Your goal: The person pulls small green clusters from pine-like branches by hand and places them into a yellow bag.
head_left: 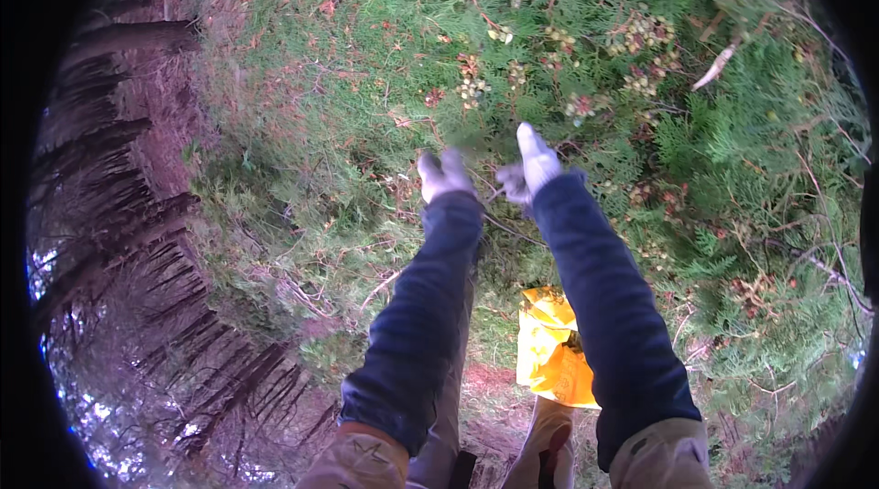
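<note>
Both my hands reach forward in pale gloves with grey parts, and dark blue sleeve covers run up my forearms. My left hand (445,176) is over the green branches, and its fingers are smeared by motion; whether anything is in them I cannot make out. Beside it, my right hand (536,166) has one pale finger or thumb stretched out and darker fingers spread apart from it. I see nothing held in it. Beyond the hands are clusters of small cones (472,91) and more pale green cones (580,107) on flat, scaly foliage (540,49).
A bright yellow bag (552,356) hangs open below my right forearm, with greenish bits at its mouth. Thin bare twigs (829,271) stick out at the right. Tree trunks (128,38) and brown ground (169,136) lie to the left. My legs show below.
</note>
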Motion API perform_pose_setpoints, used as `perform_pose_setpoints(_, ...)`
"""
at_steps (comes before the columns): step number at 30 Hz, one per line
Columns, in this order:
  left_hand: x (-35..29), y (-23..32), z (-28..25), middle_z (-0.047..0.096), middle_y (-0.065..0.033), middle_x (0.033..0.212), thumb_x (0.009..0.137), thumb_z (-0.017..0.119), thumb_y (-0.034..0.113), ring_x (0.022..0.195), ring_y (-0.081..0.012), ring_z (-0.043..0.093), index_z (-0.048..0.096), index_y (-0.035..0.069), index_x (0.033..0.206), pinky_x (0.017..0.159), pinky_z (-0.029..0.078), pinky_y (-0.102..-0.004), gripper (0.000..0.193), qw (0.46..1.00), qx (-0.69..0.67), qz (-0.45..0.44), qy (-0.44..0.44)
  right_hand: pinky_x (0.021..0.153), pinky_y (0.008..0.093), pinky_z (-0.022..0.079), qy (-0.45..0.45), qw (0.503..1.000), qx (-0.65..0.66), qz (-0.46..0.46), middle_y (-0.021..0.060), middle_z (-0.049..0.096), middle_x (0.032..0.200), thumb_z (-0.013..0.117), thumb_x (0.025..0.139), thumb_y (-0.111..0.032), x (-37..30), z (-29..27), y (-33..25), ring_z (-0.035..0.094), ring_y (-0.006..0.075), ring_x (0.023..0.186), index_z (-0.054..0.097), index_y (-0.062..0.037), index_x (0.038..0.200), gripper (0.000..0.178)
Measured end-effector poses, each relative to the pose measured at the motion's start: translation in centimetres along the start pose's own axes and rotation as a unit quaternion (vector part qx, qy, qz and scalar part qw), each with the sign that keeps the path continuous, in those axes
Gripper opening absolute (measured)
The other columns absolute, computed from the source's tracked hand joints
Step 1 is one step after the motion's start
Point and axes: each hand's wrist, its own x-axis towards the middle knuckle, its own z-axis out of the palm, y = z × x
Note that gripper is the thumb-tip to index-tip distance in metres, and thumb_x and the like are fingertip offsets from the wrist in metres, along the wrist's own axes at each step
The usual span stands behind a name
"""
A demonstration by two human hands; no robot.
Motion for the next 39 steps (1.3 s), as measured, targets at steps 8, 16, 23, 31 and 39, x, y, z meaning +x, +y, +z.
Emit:
perform_pose_setpoints(8,12.3,1.8,-0.1,0.029,-0.0161,0.144,0.083,0.024,0.073,0.108,-0.0409,0.051,0.02,0.009,0.142,0.055,0.054,-0.0362,0.088,0.929,-0.192,-0.125,-0.292,0.036,0.0317,0.04,0.008,0.993,-0.106,-0.053,0.0132,0.055,0.056,0.037,0.077,-0.076,10.6,4.7,-0.1,0.046,0.0185,0.037,0.048,-0.017,0.121,0.074)
perform_pose_setpoints(16,9.1,2.9,-1.1,0.035,-0.014,0.141,0.082,0.03,0.073,0.115,-0.0321,0.049,0.03,0.011,0.14,0.091,0.04,-0.0557,0.086,0.883,-0.214,-0.311,-0.278,0.059,0.0373,0.048,-0.025,0.829,-0.55,-0.098,0.0226,0.064,0.085,0.034,0.091,-0.049,11.5,2.9,0.7,0.061,0.025,0.068,0.057,0.0018,0.106,0.058)
perform_pose_setpoints(23,2.2,1.7,-2.8,0.041,-0.0107,0.137,0.086,0.038,0.064,0.119,-0.0312,0.045,0.035,0.011,0.138,0.099,0.031,-0.0544,0.074,0.834,-0.121,-0.302,-0.445,0.077,0.0468,0.05,-0.067,0.992,-0.107,0.029,0.0113,0.063,0.108,0.031,0.082,-0.073,1.7,-1.5,7.6,0.062,0.0243,0.09,0.057,-0.0047,0.115,0.08)
perform_pose_setpoints(31,-4.0,-2.4,-4.6,0.062,-0.0135,0.097,0.09,0.049,0.045,0.093,-0.0216,0.058,0.059,0.0,0.108,0.085,0.046,-0.0349,0.049,0.838,-0.225,-0.223,-0.444,0.058,0.0436,0.05,-0.109,0.547,-0.766,-0.319,0.0232,0.061,0.086,0.041,0.093,-0.036,-8.8,-0.4,6.9,0.061,0.04,0.065,0.048,-0.0006,0.108,0.039)
perform_pose_setpoints(39,-3.7,-5.2,-4.9,0.062,-0.0057,0.072,0.087,0.057,0.03,0.065,-0.0168,0.059,0.063,0.001,0.079,0.066,0.048,-0.0284,0.03,0.851,-0.193,-0.219,-0.437,0.063,0.032,0.053,0.117,0.976,-0.176,-0.053,0.0151,0.061,0.093,0.036,0.09,-0.059,-3.9,-2.1,0.6,0.062,0.0211,0.073,0.046,-0.003,0.124,0.066)
